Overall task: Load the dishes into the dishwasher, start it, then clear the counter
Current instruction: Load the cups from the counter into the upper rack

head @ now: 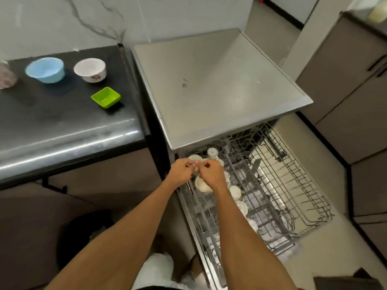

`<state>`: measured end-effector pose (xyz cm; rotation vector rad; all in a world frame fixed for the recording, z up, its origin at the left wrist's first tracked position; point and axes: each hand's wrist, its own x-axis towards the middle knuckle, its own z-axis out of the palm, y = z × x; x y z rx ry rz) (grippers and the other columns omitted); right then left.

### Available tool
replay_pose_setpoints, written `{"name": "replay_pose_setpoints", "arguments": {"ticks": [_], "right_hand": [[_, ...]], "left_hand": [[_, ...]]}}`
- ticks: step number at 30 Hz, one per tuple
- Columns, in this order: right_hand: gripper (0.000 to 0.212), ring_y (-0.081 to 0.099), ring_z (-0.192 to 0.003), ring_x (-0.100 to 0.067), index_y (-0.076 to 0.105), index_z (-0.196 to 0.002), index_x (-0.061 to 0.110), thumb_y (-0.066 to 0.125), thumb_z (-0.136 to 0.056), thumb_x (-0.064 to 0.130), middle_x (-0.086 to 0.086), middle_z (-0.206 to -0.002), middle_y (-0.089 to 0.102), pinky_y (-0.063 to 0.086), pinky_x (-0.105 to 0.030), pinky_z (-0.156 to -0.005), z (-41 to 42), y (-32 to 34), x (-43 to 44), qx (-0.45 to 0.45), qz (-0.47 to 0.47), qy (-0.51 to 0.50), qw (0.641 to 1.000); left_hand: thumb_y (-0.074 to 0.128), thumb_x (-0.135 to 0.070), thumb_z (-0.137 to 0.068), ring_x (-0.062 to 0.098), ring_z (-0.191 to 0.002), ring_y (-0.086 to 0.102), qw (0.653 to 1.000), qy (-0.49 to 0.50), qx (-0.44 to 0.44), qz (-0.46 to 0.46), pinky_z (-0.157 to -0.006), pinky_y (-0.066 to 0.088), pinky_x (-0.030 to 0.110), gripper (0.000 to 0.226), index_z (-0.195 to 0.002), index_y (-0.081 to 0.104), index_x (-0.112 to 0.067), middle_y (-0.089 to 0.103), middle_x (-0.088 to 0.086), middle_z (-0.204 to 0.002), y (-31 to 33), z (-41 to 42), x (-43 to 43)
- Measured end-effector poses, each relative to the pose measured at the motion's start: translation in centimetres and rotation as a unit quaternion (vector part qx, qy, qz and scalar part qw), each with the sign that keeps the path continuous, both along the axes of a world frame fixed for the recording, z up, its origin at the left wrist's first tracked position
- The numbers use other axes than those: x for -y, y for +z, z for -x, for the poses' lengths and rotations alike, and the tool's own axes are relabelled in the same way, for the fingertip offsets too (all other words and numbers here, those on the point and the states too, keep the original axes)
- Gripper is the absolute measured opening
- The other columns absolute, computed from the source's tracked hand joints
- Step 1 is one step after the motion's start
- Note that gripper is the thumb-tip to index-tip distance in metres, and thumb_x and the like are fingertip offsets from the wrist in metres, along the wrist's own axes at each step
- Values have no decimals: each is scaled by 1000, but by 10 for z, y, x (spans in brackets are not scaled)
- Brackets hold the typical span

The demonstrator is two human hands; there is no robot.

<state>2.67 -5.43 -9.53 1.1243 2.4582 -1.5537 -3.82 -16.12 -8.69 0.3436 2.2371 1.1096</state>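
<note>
The dishwasher [219, 80] stands open with its wire upper rack [293, 185] pulled out to the right. Several white cups, such as one [212, 152] at the back and another [235, 192] further forward, sit upside down along the rack's left side. My left hand [181, 172] and my right hand [211, 174] are close together over the rack's rear left corner, fingers curled, pinching the rim of a white bowl [194, 158] that they partly hide. Another white dish [202, 186] lies just under my right wrist. On the black counter [62, 126] stand a blue bowl [45, 70], a white flowered bowl [90, 70] and a green square dish [105, 97].
A pinkish object [6, 76] shows at the counter's far left edge. A dark round bin [83, 237] stands on the floor below the counter. Brown cabinets [345, 91] line the right side, with a strip of pale floor [326, 164] between them and the rack.
</note>
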Motion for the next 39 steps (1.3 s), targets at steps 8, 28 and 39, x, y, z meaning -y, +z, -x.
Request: {"name": "replay_pose_setpoints", "arguments": {"ticks": [8, 28, 39], "right_hand": [[42, 58, -58, -20, 47, -57, 17, 67, -86, 40, -1, -56, 58, 53, -43, -68, 65, 72, 63, -69, -42, 72, 994], [18, 67, -74, -14, 68, -82, 19, 69, -87, 37, 4, -76, 69, 58, -40, -74, 247, 153, 357, -157, -95, 314, 932], [16, 65, -84, -12, 67, -94, 20, 74, -85, 31, 4, -89, 68, 58, -38, -82, 384, 144, 387, -164, -62, 339, 924]], "left_hand": [[58, -22, -93, 15, -65, 64, 983, 154, -63, -80, -65, 56, 31, 15, -79, 64, -22, 70, 5, -76, 71, 41, 84], [62, -20, -86, 20, -68, 68, 923, 331, -181, -76, -67, 57, 38, 6, -81, 65, -21, 70, 4, -75, 140, 180, 409], [75, -22, -79, 10, -81, 64, 901, 383, -199, -53, -70, 51, 20, 23, -99, 65, -18, 67, -2, -85, 128, 288, 444]]}}
